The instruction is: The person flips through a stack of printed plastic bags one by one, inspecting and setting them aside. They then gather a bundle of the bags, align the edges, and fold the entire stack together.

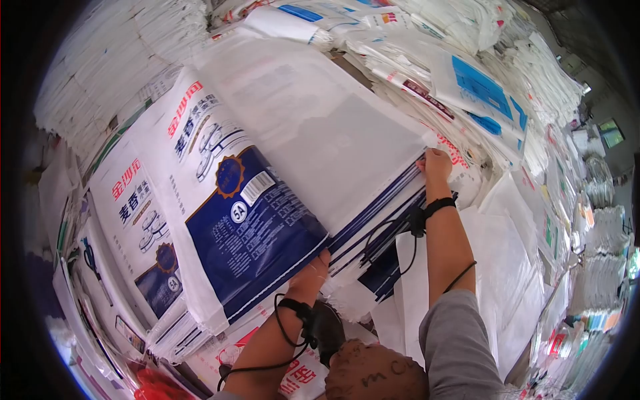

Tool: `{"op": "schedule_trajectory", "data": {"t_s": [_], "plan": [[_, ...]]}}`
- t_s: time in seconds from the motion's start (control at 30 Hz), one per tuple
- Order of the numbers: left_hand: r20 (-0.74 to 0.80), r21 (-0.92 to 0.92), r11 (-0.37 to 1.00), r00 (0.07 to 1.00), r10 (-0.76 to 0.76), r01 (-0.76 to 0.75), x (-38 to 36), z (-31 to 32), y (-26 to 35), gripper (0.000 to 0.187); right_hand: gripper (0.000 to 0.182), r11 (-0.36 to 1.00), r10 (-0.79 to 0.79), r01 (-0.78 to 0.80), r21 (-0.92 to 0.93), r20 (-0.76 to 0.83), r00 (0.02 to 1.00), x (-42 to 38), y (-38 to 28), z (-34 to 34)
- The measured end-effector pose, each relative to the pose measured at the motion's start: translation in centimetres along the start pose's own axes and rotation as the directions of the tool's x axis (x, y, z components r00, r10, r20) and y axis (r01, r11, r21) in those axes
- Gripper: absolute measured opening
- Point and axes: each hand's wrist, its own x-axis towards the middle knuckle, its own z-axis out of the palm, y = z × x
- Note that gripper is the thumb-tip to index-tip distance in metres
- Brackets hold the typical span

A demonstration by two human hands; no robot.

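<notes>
Stacks of printed sacks (467, 87) are seen all around. A white sack (313, 127) is laid over a blue-printed pile (247, 233) at centre. Its far corner is pinched by the right hand (437, 163); its near edge is gripped by the left hand (319, 265).

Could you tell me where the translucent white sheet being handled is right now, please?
In the head view, the translucent white sheet lies at centre atop the blue-printed sack stack, with the left hand and right hand at its near edge.

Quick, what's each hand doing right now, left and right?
Left hand: fingers tucked under the edge of the top sack of the stack; grip hidden, cannot be told.
Right hand: closed, pinching that sack's far corner.
</notes>
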Motion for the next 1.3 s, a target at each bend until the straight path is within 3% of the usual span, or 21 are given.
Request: {"op": "schedule_trajectory", "data": {"t_s": [0.17, 0.2, 0.33, 0.4, 0.43, 0.5, 0.53, 0.67, 0.7, 0.73, 0.77, 0.8, 0.83, 0.87, 0.9, 0.97, 1.03, 1.1, 1.17, 1.23, 1.3], "plan": [[0.079, 0.060, 0.998, 0.997, -0.018, 0.013, -0.5, 1.7, 0.4, 0.034, 0.020, 0.985, 0.122, -0.128, 0.115, 0.058, 0.991, 0.8, -0.5, 0.6], [0.067, -0.008, 0.999, 0.997, -0.048, 0.049, -0.6, 2.3, 0.6, 0.034, 0.022, 0.978, 0.174, -0.177, 0.107, 0.041, 0.984, 0.8, -0.7, 0.6], [0.043, 0.009, 0.999, 0.998, -0.041, 0.041, -0.3, 1.4, 0.5, 0.033, 0.023, 0.997, 0.057, -0.048, -0.068, 0.131, 0.990, 0.3, -0.5, 1.4], [-0.006, 0.031, 0.999, 1.000, -0.009, 0.009, -0.3, 1.4, 0.5, 0.032, 0.024, 0.863, -0.197, 0.222, -0.453, 0.102, 0.975, 0.3, -0.6, 1.4], [-0.008, 0.031, 0.999, 1.000, -0.011, 0.011, -0.3, 1.4, 0.4, 0.032, 0.024, 0.863, -0.199, 0.224, -0.453, 0.103, 0.975, -0.4, -1.1, 1.7], [-0.037, 0.086, 0.996, 0.999, 0.022, -0.018, -0.2, 1.1, 0.3, 0.031, 0.024, 0.693, -0.630, 0.554, -0.462, -0.013, 0.777, -3.8, -3.8, 2.9], [-0.039, 0.087, 0.996, 0.999, 0.019, -0.016, -0.1, 1.0, 0.3, 0.031, 0.024, 0.691, -0.632, 0.556, -0.461, -0.013, 0.775, -5.5, -5.5, 3.3], [-0.051, 0.066, 0.998, 0.999, 0.001, 0.003, 0.1, 0.9, 0.3, 0.031, 0.014, 0.809, -0.587, 0.567, 0.156, 0.169, 0.792, -16.1, -13.8, 5.5], [-0.041, 0.025, 0.999, 0.999, -0.023, 0.024, 0.2, 0.9, 0.4, 0.032, 0.010, 0.812, -0.579, 0.501, 0.299, 0.307, 0.756, -19.5, -15.1, 5.9], [-0.043, 0.026, 0.999, 0.999, -0.020, 0.021, 0.5, 0.5, 0.4, 0.032, 0.010, 0.721, -0.691, 0.578, 0.382, 0.345, 0.635, -22.4, -15.1, 7.0], [-0.122, -0.002, 0.998, 0.991, -0.061, 0.062, 1.0, -0.2, 0.2, 0.032, 0.017, 0.650, -0.759, 0.620, 0.440, 0.415, 0.501, -25.7, -15.2, 7.5], [-0.199, -0.032, 0.994, 0.974, -0.106, 0.101, 1.3, -0.6, 0.1, 0.033, 0.020, 0.494, -0.865, 0.641, 0.588, 0.405, 0.296, -28.6, -15.0, 8.4], [-0.258, -0.063, 0.990, 0.956, -0.138, 0.125, 1.3, -0.5, 0.1, 0.033, 0.018, 0.502, -0.834, 0.647, 0.574, 0.520, 0.184, -31.9, -14.8, 8.0], [-0.223, -0.098, 0.985, 0.962, -0.159, 0.140, 1.3, -0.1, 0.3, 0.033, 0.014, 0.387, -0.896, 0.612, 0.689, 0.439, 0.072, -34.9, -13.8, 8.9], [-0.206, -0.117, 0.982, 0.963, -0.173, 0.152, 1.3, 0.1, 0.3, 0.033, 0.017, 0.454, -0.841, 0.506, 0.734, 0.540, -0.029, -37.2, -12.6, 8.7], [-0.151, -0.171, 0.970, 0.968, -0.199, 0.172, 0.9, 0.8, 0.5, 0.034, 0.021, 0.417, -0.766, 0.458, 0.785, 0.575, -0.288, -40.7, -8.9, 8.4], [-0.119, -0.207, 0.959, 0.968, -0.223, 0.195, 0.5, 1.5, 0.6, 0.034, 0.020, 0.396, -0.748, 0.467, 0.791, 0.573, -0.335, -42.2, -6.6, 7.5], [-0.117, -0.231, 0.950, 0.964, -0.240, 0.209, 0.4, 2.2, 0.8, 0.034, 0.037, 0.438, -0.445, 0.575, 0.691, 0.723, -0.529, -42.2, -5.7, 6.8], [-0.120, -0.244, 0.945, 0.960, -0.253, 0.219, 0.5, 2.2, 0.8, 0.034, 0.035, 0.429, -0.438, 0.587, 0.687, 0.726, -0.530, -41.6, -5.7, 6.4], [-0.133, -0.243, 0.946, 0.959, -0.251, 0.214, 0.2, 2.2, 0.8, 0.034, 0.031, 0.570, -0.444, 0.461, 0.680, 0.727, -0.524, -40.8, -5.6, 6.3], [-0.146, -0.246, 0.947, 0.958, -0.246, 0.205, 0.1, 2.2, 0.8, 0.034, 0.026, 0.715, -0.453, 0.384, 0.584, 0.805, -0.382, -37.7, -7.6, 5.9]]}}
